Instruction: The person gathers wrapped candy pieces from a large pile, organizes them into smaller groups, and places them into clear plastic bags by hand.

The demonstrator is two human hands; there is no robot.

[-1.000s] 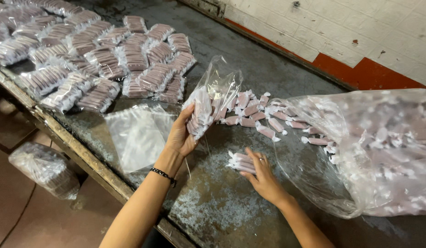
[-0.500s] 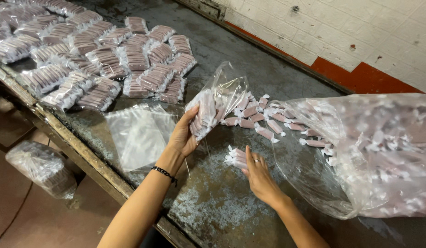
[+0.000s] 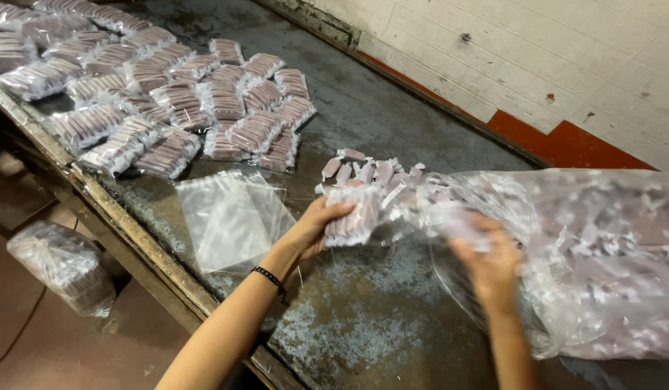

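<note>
Two hands are working over the worn metal surface [image 3: 363,339]. Left hand [image 3: 316,227] is holding a small clear bag of pink pieces [image 3: 352,217], fingers wrapped around it. Right hand [image 3: 489,263] is blurred at the big clear sack [image 3: 594,260]; I cannot tell its fingers' spread. Empty clear bags [image 3: 229,217] are lying nearby.

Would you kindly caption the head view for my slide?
Left hand holds a small filled bag; blurred right hand beside a large clear sack.
</note>
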